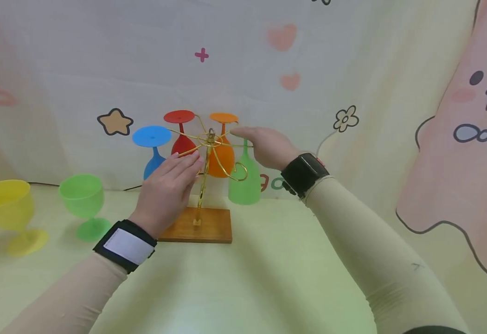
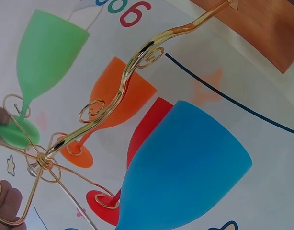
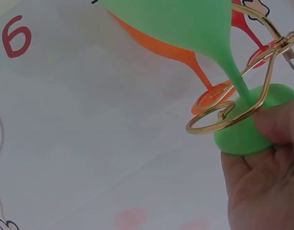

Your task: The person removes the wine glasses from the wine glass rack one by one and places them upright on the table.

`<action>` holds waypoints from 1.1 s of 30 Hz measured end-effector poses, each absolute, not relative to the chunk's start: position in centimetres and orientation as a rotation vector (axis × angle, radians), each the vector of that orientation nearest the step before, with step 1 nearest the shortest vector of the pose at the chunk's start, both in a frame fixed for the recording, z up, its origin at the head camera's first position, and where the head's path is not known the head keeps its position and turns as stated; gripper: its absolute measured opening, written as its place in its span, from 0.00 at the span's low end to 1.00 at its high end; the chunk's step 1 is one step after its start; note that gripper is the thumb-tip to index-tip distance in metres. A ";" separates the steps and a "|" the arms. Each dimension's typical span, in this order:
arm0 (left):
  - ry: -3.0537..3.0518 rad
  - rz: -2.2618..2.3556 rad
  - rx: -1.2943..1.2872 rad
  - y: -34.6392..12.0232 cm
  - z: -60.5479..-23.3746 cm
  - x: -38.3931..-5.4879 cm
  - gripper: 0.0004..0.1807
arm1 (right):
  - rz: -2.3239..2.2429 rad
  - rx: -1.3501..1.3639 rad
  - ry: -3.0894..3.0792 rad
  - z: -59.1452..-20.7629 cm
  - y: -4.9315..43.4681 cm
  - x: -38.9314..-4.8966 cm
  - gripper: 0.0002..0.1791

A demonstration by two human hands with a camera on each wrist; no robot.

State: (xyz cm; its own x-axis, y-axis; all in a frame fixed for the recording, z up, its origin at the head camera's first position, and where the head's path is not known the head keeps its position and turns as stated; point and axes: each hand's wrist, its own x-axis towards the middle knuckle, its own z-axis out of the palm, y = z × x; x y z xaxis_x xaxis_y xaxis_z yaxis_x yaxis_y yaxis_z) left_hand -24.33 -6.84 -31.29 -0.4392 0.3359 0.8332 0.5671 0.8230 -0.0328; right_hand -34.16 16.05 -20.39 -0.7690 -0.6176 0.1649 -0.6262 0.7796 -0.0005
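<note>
A gold wire stemware rack (image 1: 202, 191) stands on a wooden base, with blue (image 1: 152, 137), red (image 1: 179, 116) and orange (image 1: 225, 157) goblets hanging upside down from it. My right hand (image 1: 270, 146) pinches the round foot of an upside-down green goblet (image 1: 245, 181). In the right wrist view, that goblet's stem (image 3: 235, 79) stands beside a curled gold hook (image 3: 209, 128), thumb on the foot. My left hand (image 1: 168, 192) is at the rack's front-left arm; its fingers (image 2: 8, 206) hold the hook there. The left thumb is hidden.
On the table's left stand a yellow goblet (image 1: 5, 204) and another green goblet (image 1: 82, 197), both upright. A front-right rack hook (image 1: 239, 174) carries nothing. Behind the table hangs a printed curtain (image 1: 143, 60).
</note>
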 end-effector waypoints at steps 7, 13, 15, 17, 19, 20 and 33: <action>-2.086 -0.287 -0.668 -6.6 -31.4 -24.3 0.26 | 0.236 0.914 -2.835 -20.1 16.0 -35.7 0.42; -2.098 -0.289 -0.655 -6.4 -31.3 -24.2 0.26 | 0.245 0.876 -2.826 -20.5 17.3 -36.5 0.43; -2.106 -0.289 -0.648 -6.4 -31.2 -24.1 0.26 | 0.226 0.866 -2.819 -20.8 17.9 -36.6 0.42; -2.117 -0.288 -0.640 -6.5 -31.1 -24.0 0.26 | 0.211 0.866 -2.815 -21.1 18.5 -36.6 0.42; -2.127 -0.286 -0.636 -6.7 -31.0 -23.9 0.26 | 0.198 0.866 -2.822 -21.4 19.1 -36.4 0.42; -2.129 -0.285 -0.633 -6.7 -31.0 -23.8 0.26 | 0.194 0.867 -2.825 -21.5 19.4 -36.3 0.41; -2.118 -0.327 -0.643 -6.3 -31.0 -24.0 0.28 | 0.246 0.720 -2.846 -25.0 23.5 -34.2 0.28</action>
